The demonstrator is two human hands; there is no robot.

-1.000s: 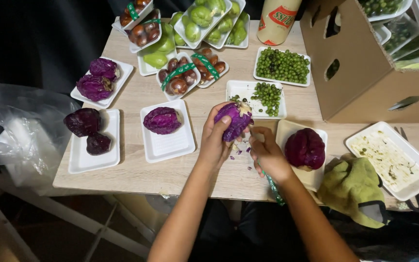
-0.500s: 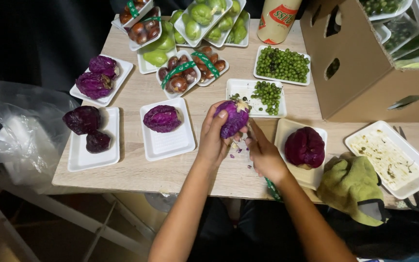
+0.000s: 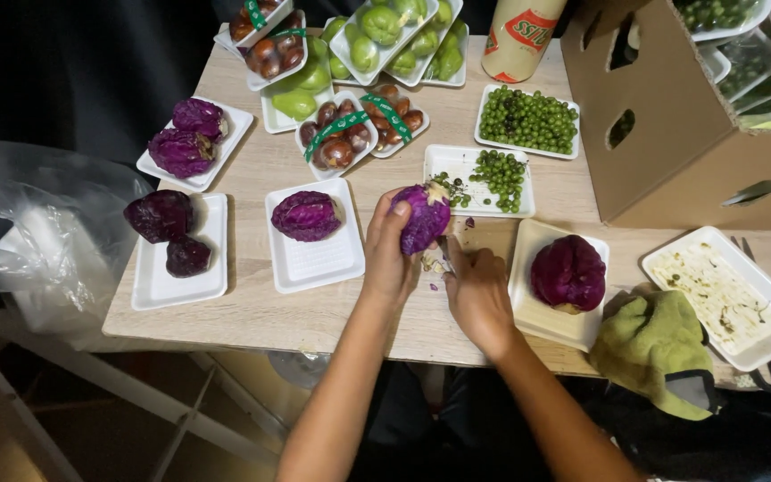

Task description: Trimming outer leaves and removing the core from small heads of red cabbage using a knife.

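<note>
Pale wooden surface (image 3: 252, 312) fills the head view, crowded with white foam trays, with a dark floor and a crumpled clear plastic bag (image 3: 29, 223) off to my left and a cardboard box (image 3: 671, 116) with oval cut-outs at the far right

From the head camera I see my left hand (image 3: 388, 254) closed around a small purple cabbage (image 3: 423, 217), lifted just above the surface at the centre, right at the near edge of a tray of green peas (image 3: 484, 174). My right hand (image 3: 477, 290) is curled shut just below and beside it, its fingers pressed toward the cabbage base; something thin seems to sit in that grip, but I cannot tell what it is. Pale scraps (image 3: 433, 263) lie on the surface between the two hands

To do this trimming well, I judge the left hand should keep the head steady and turn it a little at a time, while the right works only at the base, away from the left fingers

The cabbage looks compact and glossy, deep violet with a whitish patch at its top end

Around it: a tray with one purple cabbage (image 3: 307, 216) just left, a bigger dark red cabbage (image 3: 568, 272) on a tray to the right, a green cloth (image 3: 658, 348) near the right edge, an emptied, smeared tray (image 3: 725, 295) beyond it, and trays of green fruit (image 3: 385, 27) and brown banded produce (image 3: 341, 138) farther back
</note>
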